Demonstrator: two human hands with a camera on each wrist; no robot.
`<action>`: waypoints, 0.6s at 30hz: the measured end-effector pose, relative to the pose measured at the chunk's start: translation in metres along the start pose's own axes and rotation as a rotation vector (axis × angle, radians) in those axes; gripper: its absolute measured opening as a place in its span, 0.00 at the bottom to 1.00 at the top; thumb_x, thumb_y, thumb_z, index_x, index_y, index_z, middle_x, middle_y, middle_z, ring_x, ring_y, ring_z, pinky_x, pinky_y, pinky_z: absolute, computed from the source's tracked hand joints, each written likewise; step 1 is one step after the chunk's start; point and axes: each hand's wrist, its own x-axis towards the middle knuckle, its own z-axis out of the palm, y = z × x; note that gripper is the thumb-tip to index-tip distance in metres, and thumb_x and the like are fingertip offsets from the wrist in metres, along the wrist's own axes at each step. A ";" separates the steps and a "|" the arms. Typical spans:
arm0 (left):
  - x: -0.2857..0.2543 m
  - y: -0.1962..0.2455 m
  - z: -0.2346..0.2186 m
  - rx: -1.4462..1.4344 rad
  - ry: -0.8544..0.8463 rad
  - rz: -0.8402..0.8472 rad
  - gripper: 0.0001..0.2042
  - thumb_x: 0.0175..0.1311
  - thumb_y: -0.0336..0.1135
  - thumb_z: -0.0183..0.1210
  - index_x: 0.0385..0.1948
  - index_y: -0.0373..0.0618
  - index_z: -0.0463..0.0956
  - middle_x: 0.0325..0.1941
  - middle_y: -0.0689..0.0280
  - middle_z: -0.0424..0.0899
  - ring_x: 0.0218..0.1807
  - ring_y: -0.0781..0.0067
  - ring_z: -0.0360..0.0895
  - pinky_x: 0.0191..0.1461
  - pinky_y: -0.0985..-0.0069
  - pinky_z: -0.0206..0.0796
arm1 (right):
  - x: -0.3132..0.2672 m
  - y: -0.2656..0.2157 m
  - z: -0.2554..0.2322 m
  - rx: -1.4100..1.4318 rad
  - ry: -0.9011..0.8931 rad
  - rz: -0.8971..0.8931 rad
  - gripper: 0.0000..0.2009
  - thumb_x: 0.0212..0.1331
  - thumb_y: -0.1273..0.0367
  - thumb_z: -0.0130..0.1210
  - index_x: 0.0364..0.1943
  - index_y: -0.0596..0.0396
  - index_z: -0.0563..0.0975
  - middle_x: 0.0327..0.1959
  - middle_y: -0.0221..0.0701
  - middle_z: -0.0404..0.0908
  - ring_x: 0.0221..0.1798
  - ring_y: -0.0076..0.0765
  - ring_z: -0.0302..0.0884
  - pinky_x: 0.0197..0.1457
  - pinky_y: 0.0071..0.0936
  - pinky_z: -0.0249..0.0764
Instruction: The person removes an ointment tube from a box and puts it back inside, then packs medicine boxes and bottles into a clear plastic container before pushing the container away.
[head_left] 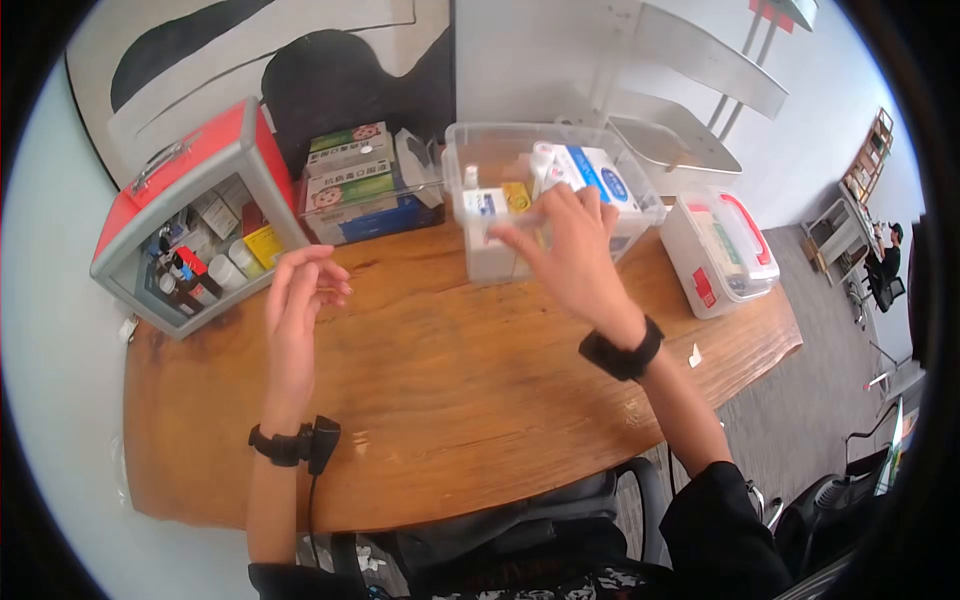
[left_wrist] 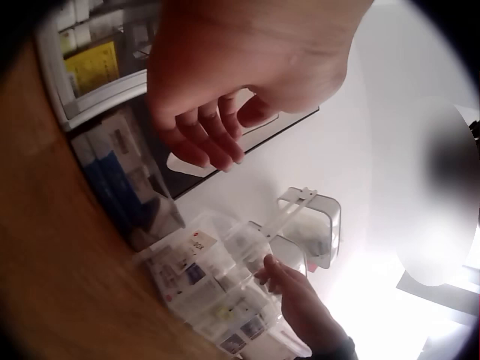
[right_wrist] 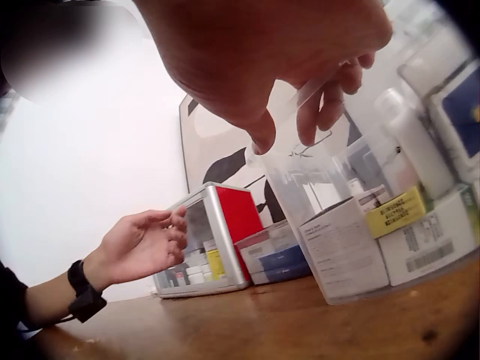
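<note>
My right hand (head_left: 575, 250) is over the front rim of a clear plastic bin (head_left: 645, 215), thumb and fingers spread apart. In the right wrist view its thumb (right_wrist: 262, 135) is right at the rim, with nothing held between thumb and fingers. Inside the bin are white boxes, a yellow box (right_wrist: 397, 212) and a white bottle (right_wrist: 420, 142). My left hand (head_left: 297, 300) hovers over the wooden table (head_left: 420, 400), fingers loosely bent and holding nothing. Nearest to it is a red and grey case (head_left: 262, 170) with a see-through front and bottles and boxes inside.
A clear container (head_left: 440, 185) of green and white boxes and a blue pack stands between case and bin. Right of the bin is a white lidded box (head_left: 690, 265) with a red handle. A white scrap (head_left: 695, 355) lies near the table's right edge. Someone sits far right.
</note>
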 end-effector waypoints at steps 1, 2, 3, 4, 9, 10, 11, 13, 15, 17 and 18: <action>0.000 -0.007 -0.006 -0.043 -0.033 0.015 0.15 0.82 0.39 0.45 0.57 0.40 0.73 0.44 0.64 0.80 0.47 0.73 0.77 0.51 0.73 0.68 | 0.009 0.007 0.007 0.001 -0.008 -0.007 0.23 0.63 0.49 0.67 0.36 0.57 0.78 0.40 0.35 0.76 0.51 0.47 0.66 0.60 0.46 0.54; 0.001 -0.012 -0.009 -0.088 -0.068 0.030 0.16 0.83 0.41 0.44 0.57 0.40 0.73 0.43 0.64 0.79 0.47 0.73 0.77 0.51 0.72 0.68 | 0.017 0.014 0.013 -0.005 0.005 -0.006 0.24 0.64 0.48 0.66 0.35 0.57 0.79 0.40 0.35 0.77 0.51 0.47 0.66 0.61 0.46 0.54; 0.000 -0.014 -0.010 -0.093 -0.062 0.027 0.16 0.83 0.41 0.44 0.57 0.40 0.73 0.43 0.64 0.79 0.47 0.73 0.77 0.51 0.72 0.68 | 0.025 0.020 0.019 -0.012 0.019 -0.003 0.25 0.64 0.47 0.66 0.34 0.58 0.79 0.40 0.35 0.77 0.51 0.47 0.66 0.61 0.46 0.54; -0.002 -0.016 -0.009 -0.126 -0.063 0.026 0.17 0.82 0.43 0.44 0.57 0.40 0.73 0.42 0.65 0.78 0.44 0.74 0.75 0.50 0.73 0.67 | 0.033 0.024 0.025 -0.033 0.028 -0.013 0.25 0.65 0.47 0.65 0.34 0.59 0.79 0.41 0.35 0.78 0.51 0.47 0.66 0.61 0.46 0.54; -0.014 -0.025 -0.006 -0.221 -0.081 -0.016 0.17 0.82 0.45 0.44 0.51 0.41 0.73 0.34 0.70 0.70 0.35 0.77 0.68 0.44 0.74 0.63 | 0.069 0.053 0.050 -0.031 0.017 -0.030 0.26 0.65 0.46 0.64 0.37 0.60 0.81 0.42 0.35 0.78 0.52 0.48 0.67 0.61 0.47 0.54; -0.015 -0.029 -0.007 -0.248 -0.094 -0.068 0.16 0.81 0.46 0.44 0.49 0.42 0.73 0.32 0.71 0.67 0.33 0.78 0.65 0.42 0.75 0.62 | 0.076 0.060 0.060 -0.025 0.081 -0.085 0.27 0.66 0.45 0.63 0.39 0.60 0.82 0.43 0.35 0.78 0.52 0.48 0.67 0.61 0.48 0.53; -0.016 -0.032 -0.007 -0.275 -0.109 -0.125 0.15 0.81 0.46 0.44 0.47 0.43 0.73 0.30 0.73 0.64 0.31 0.79 0.62 0.40 0.76 0.60 | 0.081 0.067 0.068 -0.019 0.142 -0.134 0.27 0.67 0.44 0.62 0.41 0.60 0.82 0.43 0.36 0.78 0.53 0.48 0.66 0.62 0.48 0.53; -0.017 -0.036 -0.002 -0.324 -0.088 -0.187 0.15 0.80 0.46 0.45 0.45 0.44 0.72 0.29 0.73 0.62 0.31 0.79 0.61 0.40 0.76 0.59 | 0.094 0.073 0.076 -0.042 0.093 -0.122 0.28 0.67 0.44 0.60 0.43 0.60 0.83 0.44 0.36 0.78 0.54 0.49 0.66 0.63 0.49 0.53; -0.017 -0.039 0.002 -0.370 -0.066 -0.242 0.14 0.80 0.46 0.46 0.44 0.44 0.72 0.28 0.74 0.61 0.30 0.79 0.60 0.39 0.76 0.58 | 0.107 0.080 0.083 -0.062 0.050 -0.113 0.28 0.68 0.43 0.59 0.45 0.59 0.83 0.45 0.37 0.78 0.54 0.49 0.66 0.64 0.49 0.53; -0.019 -0.045 0.001 -0.575 -0.072 -0.430 0.13 0.79 0.45 0.47 0.43 0.45 0.73 0.29 0.73 0.62 0.31 0.78 0.61 0.40 0.75 0.58 | 0.117 0.088 0.092 -0.049 0.050 -0.131 0.29 0.69 0.42 0.57 0.46 0.59 0.82 0.47 0.38 0.77 0.56 0.49 0.65 0.64 0.50 0.52; -0.019 -0.048 0.002 -0.569 -0.077 -0.428 0.13 0.79 0.45 0.47 0.43 0.45 0.73 0.29 0.73 0.62 0.31 0.78 0.61 0.40 0.75 0.58 | 0.122 0.092 0.095 -0.067 0.068 -0.147 0.30 0.69 0.42 0.57 0.47 0.59 0.82 0.49 0.39 0.77 0.56 0.49 0.65 0.64 0.51 0.52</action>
